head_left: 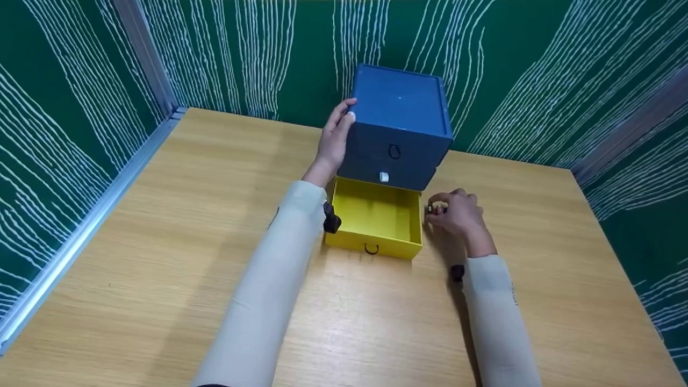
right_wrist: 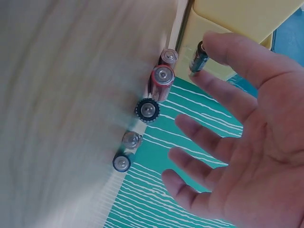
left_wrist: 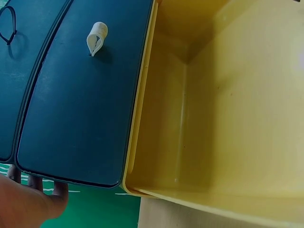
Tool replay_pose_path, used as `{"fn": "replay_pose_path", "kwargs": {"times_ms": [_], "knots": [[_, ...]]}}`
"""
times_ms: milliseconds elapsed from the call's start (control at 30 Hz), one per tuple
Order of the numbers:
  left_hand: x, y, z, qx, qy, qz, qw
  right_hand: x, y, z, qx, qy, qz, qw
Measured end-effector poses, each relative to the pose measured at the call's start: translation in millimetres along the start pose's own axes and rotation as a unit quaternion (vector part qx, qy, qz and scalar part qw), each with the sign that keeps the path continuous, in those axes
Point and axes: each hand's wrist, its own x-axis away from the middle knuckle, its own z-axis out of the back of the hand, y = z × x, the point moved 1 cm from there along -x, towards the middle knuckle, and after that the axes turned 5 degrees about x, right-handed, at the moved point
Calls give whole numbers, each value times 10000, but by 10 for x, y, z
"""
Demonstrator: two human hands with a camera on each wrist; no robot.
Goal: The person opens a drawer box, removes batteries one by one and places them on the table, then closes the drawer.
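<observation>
My right hand (head_left: 457, 212) pinches a small dark battery (right_wrist: 199, 58) between thumb and index fingertip, the other fingers spread apart. Just past it, several batteries (right_wrist: 163, 76) stand upright on the table in a loose row. A blue drawer cabinet (head_left: 399, 102) stands at the table's back, and my left hand (head_left: 336, 134) rests against its left side with fairly straight fingers. Below, the yellow drawer (head_left: 376, 209) is pulled out, with nothing visible inside. My right hand is just to the right of this drawer.
A black ring pull (head_left: 371, 249) is on the yellow drawer's front. The dark drawers above carry a black loop (head_left: 394, 151) and a white tab (head_left: 384, 177). Green panels (head_left: 312, 59) with white streaks surround the wooden table (head_left: 215, 231) at the back and sides.
</observation>
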Motion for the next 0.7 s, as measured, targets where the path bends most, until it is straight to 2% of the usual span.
{"fn": "replay_pose_path", "kwargs": {"times_ms": [300, 700], "knots": [[1, -6, 1, -26, -1, 30, 10000, -3, -14, -27, -48, -110, -79, 9999], [-2, -17, 5, 70, -13, -49, 10000, -53, -40, -54, 82, -14, 156, 9998]]}}
